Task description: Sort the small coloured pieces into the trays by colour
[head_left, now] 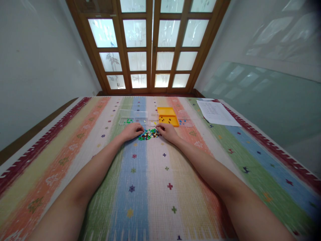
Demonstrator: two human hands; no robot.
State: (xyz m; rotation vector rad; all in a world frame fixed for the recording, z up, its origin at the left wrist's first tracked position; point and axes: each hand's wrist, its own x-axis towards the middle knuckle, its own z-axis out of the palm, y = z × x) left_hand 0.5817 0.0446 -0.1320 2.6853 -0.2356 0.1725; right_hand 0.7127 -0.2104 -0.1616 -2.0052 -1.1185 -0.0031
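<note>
A pile of small mixed pieces, green, blue, brown, white and yellow, lies on the striped tablecloth between my hands. My left hand rests at the pile's left edge with its fingers curled closed. At the upper right edge of the pile, my right hand has thumb and fingers pinched together. Whatever either hand holds is too small to make out. Just behind stands an open yellow box with several brown pieces inside. A clear box on the left holds green pieces. Blue pieces lie in a clear box to the right.
More clear box compartments stand between the green pieces and the yellow box. Printed paper sheets lie at the table's back right. The striped tablecloth covers the table. Beyond it are wooden glass-paned doors, with walls on both sides.
</note>
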